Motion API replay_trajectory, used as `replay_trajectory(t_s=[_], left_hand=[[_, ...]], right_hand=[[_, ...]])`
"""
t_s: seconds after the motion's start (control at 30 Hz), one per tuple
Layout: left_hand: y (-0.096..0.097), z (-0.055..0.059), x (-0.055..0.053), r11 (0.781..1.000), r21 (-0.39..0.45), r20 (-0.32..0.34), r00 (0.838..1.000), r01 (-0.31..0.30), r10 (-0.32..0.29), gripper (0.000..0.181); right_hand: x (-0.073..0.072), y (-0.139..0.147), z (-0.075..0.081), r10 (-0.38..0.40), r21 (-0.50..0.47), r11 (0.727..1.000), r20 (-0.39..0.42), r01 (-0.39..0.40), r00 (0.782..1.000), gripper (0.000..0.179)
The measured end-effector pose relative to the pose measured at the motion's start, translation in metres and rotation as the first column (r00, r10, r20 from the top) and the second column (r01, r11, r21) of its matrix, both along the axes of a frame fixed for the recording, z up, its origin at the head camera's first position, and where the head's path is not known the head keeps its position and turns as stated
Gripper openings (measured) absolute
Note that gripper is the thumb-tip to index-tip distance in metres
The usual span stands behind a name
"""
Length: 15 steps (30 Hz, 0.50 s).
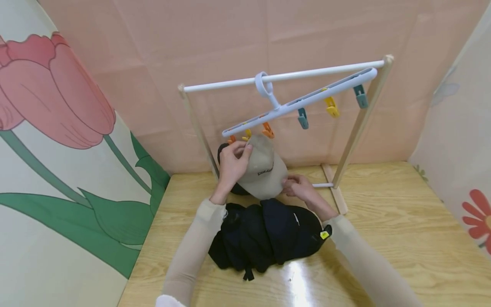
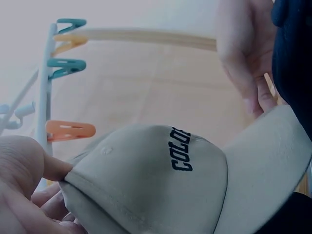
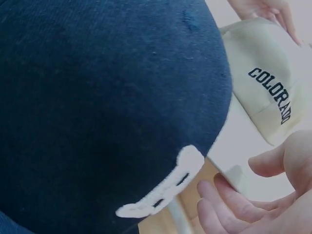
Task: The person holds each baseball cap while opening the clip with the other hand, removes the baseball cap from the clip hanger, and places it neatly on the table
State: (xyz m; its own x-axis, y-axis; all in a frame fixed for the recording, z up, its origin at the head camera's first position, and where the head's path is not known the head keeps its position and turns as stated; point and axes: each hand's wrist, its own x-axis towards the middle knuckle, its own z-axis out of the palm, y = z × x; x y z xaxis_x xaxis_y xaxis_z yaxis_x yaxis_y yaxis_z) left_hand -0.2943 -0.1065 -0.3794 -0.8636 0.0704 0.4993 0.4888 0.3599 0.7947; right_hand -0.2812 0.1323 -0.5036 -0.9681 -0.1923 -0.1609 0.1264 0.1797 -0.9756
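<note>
At centre, the left hand (image 1: 232,165) pinches the rounded beige fabric cap (image 1: 261,160); the right hand (image 1: 300,186) is loosely open by its brim (image 1: 267,186), so a slipping pinch could drop it.

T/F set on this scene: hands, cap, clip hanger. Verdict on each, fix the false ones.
1. The beige baseball cap reads COLORADO. True.
2. The left hand holds the cap by its brim. False: it pinches the edge of the crown, opposite the brim.
3. The right hand is near the brim. True.
4. The clip hanger hangs from the white rail. True.
5. All its clips are orange. False: yellow clips and teal clips show too.
</note>
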Motion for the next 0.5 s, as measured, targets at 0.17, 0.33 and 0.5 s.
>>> replay_trajectory(t_s=[0.17, 0.33, 0.5], left_hand=[[0.000, 0.003, 0.002, 1.000, 0.018, 0.037, 0.999, -0.002, 0.002, 0.021], [0.000, 0.005, 0.004, 0.997, 0.069, 0.066, 0.998, 0.020, -0.024, 0.022], [0.001, 0.010, 0.006, 0.992, 0.121, 0.086, 0.995, 0.046, -0.057, 0.023]], right_hand=[[0.000, 0.003, 0.004, -0.030, -0.028, 0.999, -0.011, 0.029, 1.000, 0.059], [-0.001, 0.009, 0.008, -0.057, -0.057, 0.997, -0.016, 0.056, 0.998, 0.060], [0.000, 0.014, 0.014, -0.066, -0.070, 0.996, -0.038, 0.063, 0.997, 0.060]])
